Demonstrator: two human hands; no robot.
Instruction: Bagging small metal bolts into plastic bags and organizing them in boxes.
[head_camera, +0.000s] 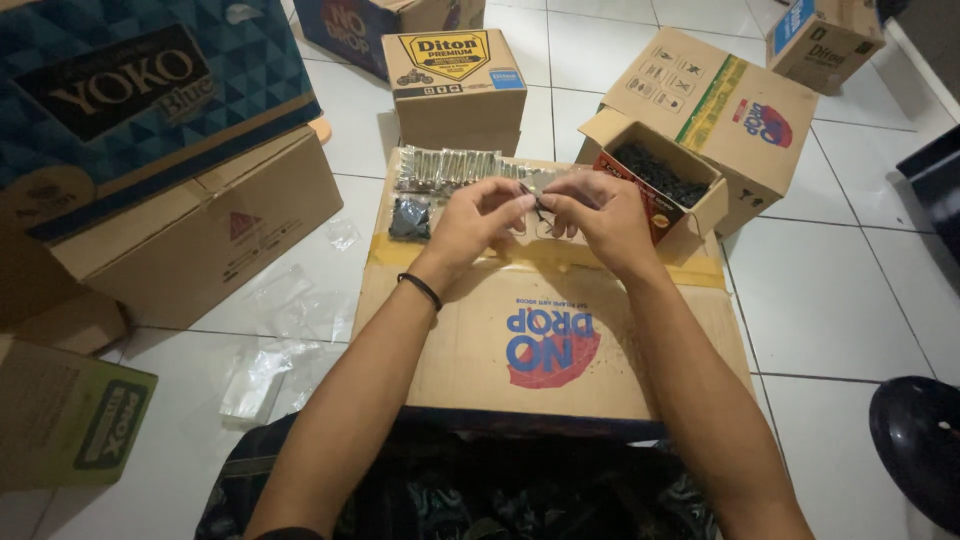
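My left hand (478, 218) and my right hand (596, 216) meet over a flattened cardboard box (540, 340) that lies across my lap. Between their fingertips they pinch a small dark screw-like piece (534, 203). A black band circles my left wrist. Behind my hands on the cardboard lies a row of clear packets with silvery pieces (450, 167). A small clear bag of dark pieces (409, 217) sits left of my left hand. An open small box of black screws (655, 175) stands just right of my right hand.
Cardboard boxes ring the white tiled floor: a brown box (215, 235) and a blue patterned box (130, 90) at the left, a yellow-labelled box (457, 85) behind, a large box (725, 110) at the right. Clear plastic bags (270, 350) lie at the left. A dark round object (920, 440) sits at the lower right.
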